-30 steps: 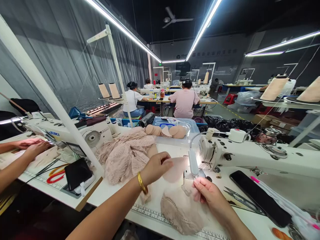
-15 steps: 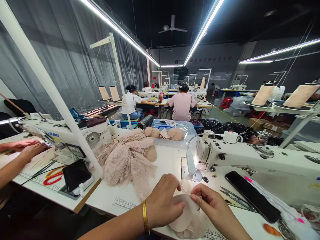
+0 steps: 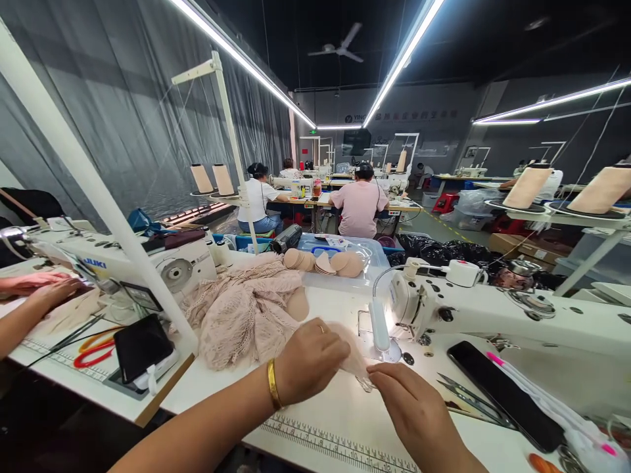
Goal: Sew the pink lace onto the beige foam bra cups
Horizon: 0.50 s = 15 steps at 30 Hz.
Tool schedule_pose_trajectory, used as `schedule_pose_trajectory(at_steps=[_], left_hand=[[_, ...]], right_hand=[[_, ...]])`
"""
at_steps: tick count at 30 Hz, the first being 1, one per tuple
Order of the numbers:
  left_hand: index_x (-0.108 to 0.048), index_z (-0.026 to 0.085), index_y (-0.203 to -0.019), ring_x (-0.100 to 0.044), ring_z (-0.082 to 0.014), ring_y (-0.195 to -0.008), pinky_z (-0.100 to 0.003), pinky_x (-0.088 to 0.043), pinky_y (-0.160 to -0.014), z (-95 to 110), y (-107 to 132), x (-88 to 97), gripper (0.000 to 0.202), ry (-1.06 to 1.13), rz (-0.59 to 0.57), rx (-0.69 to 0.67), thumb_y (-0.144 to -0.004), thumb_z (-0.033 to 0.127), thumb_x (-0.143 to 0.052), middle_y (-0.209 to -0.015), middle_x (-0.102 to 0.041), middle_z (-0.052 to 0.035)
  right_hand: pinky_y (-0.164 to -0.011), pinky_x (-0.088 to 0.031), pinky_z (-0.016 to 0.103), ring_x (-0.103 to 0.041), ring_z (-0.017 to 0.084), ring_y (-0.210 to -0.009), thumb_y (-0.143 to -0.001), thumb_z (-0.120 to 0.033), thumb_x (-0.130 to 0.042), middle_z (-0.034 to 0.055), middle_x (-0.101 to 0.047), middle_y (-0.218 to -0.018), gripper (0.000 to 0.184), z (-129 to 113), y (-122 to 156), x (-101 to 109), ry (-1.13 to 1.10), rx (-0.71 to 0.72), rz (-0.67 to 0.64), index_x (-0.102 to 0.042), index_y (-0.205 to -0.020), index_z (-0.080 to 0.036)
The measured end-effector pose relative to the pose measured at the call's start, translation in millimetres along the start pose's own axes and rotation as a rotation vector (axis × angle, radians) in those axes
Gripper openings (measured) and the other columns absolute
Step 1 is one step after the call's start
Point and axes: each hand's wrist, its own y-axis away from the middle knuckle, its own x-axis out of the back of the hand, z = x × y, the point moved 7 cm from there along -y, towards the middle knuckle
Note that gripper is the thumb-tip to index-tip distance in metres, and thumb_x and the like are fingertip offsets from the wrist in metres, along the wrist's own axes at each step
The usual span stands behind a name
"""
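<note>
A piece of thin beige fabric (image 3: 353,360) is stretched between my two hands, in front of the sewing machine's needle area. My left hand (image 3: 310,360), with a gold bracelet at the wrist, has its fingers curled and closed on the fabric's left side. Thumb and fingers of my right hand (image 3: 407,397) pinch its lower right edge. To the left of the needle area lies a heap of beige lace fabric (image 3: 236,322), with a round beige pad (image 3: 298,304) against its right side.
The white sewing machine (image 3: 473,309) stands at right, its lamp (image 3: 378,325) lit. Thread snips (image 3: 470,397) and a black phone (image 3: 503,391) lie beside my right hand. Stacked beige pads (image 3: 348,264) rest on a clear plastic bin (image 3: 377,253). At left, a co-worker's hands (image 3: 49,292) work at another machine.
The fabric has been lifted and drawn up from the table's front edge, and the pale round piece no longer shows. My left hand has moved left and closed; the printed ruler is uncovered.
</note>
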Motion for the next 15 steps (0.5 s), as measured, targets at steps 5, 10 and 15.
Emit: schedule_pose_trajectory(at_steps=[5, 10, 15], left_hand=[[-0.059, 0.020, -0.088, -0.062, -0.0199, -0.079, -0.036, -0.047, -0.076, 24, -3, -49.7, 0.024, -0.097, -0.284, -0.365, -0.096, 0.037, -0.074, -0.084, -0.070, -0.0006], [-0.063, 0.018, -0.091, -0.063, -0.0202, -0.082, -0.037, -0.047, -0.073, 24, -34, -97.4, 0.008, -0.131, -0.293, -0.384, -0.088, 0.010, -0.066, -0.091, -0.071, -0.0018], [-0.060, 0.019, -0.079, -0.058, -0.0212, -0.079, -0.035, -0.046, -0.070, 5, -42, -132.2, 0.011, -0.085, -0.310, -0.329, -0.084, 0.014, -0.068, -0.091, -0.068, -0.0057]], right_hand=[[-0.070, -0.060, 0.028, -0.074, 0.018, -0.080, -0.100, -0.006, -0.045, 0.0034, -0.078, -0.095, 0.031, 37, 12, -25, 0.052, 0.069, -0.152, -0.069, -0.107, -0.025], [-0.073, -0.060, 0.028, -0.074, 0.019, -0.086, -0.103, -0.009, -0.045, 0.0041, -0.079, -0.100, 0.033, 75, 35, -40, 0.030, 0.079, -0.272, -0.071, -0.112, -0.026], [-0.078, -0.061, 0.032, -0.070, 0.024, -0.109, -0.103, -0.007, -0.045, 0.0109, -0.074, -0.124, 0.041, 95, 52, -34, 0.041, 0.032, -0.301, -0.065, -0.134, -0.025]])
